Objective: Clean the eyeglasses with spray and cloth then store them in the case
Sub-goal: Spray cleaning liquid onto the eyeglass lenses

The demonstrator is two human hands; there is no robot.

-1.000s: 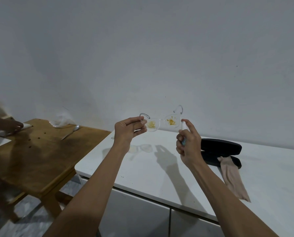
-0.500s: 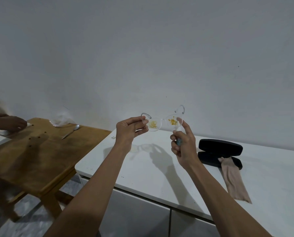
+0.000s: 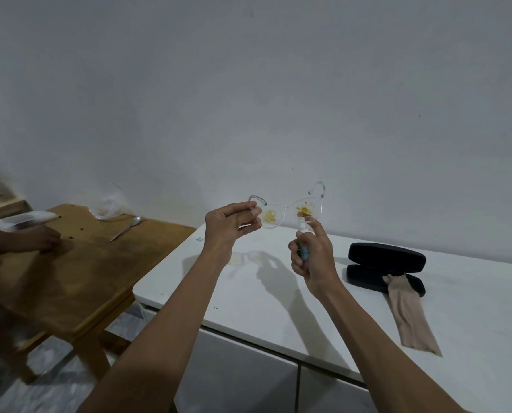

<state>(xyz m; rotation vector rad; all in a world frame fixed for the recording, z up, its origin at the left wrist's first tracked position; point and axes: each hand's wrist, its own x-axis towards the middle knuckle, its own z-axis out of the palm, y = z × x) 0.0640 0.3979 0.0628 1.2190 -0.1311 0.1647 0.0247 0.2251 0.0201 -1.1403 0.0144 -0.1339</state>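
The left hand is raised over the white counter, fingers curled and thumb pressed against the fingertips, pinching the left end of the eyeglasses at the frame's hinge. The eyeglasses are clear-framed and held in the air, lenses facing the camera, both temple tips curving upward behind. Each lens carries a yellow-brown smear near its middle.

The right hand is closed around a small spray bottle, of which only a blue and red strip shows between the fingers. The index finger is extended upward, its tip at the lower edge of the right lens; whether it rests on the bottle's nozzle or touches the lens cannot be settled, as the clear top is hard to read against the glass.

The black case lies open on the counter, well to the right of the hands. The beige cloth drapes from its lower half onto the counter toward the near edge.

To the left stands a wooden table bearing a spoon and a crumpled clear bag. Another person's hand rests on that table.
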